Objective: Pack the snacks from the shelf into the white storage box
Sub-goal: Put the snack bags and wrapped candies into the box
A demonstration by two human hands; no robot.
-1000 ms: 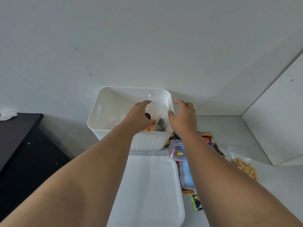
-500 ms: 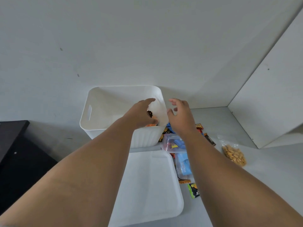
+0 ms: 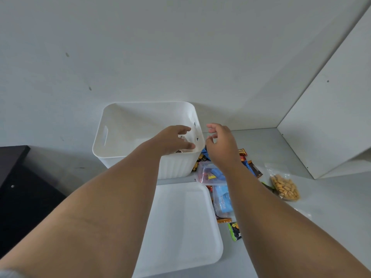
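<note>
The white storage box (image 3: pixel 124 125) stands open on the grey shelf against the wall. My left hand (image 3: pixel 172 140) reaches over its near right corner, fingers and thumb closed around a clear snack bag (image 3: pixel 185 141) with dark pieces, low inside the box. My right hand (image 3: pixel 220 146) hovers just outside the box's right wall, fingers spread, holding nothing. Below it lies a pile of snacks: a clear bag with blue and red packets (image 3: pixel 207 173), a blue packet in clear wrap (image 3: pixel 221 199), brown bars (image 3: pixel 254 170), a bag of peanuts (image 3: pixel 285 187) and a green-black packet (image 3: pixel 234 233).
The box's white lid (image 3: pixel 180 227) lies flat in front of the box, next to the snack pile. A white side panel (image 3: pixel 331 127) closes the shelf on the right. Dark furniture (image 3: pixel 20 187) stands lower at the left.
My right hand let go of the clear bag and drew back to the right, outside the box. My left hand sank deeper into the box with the bag.
</note>
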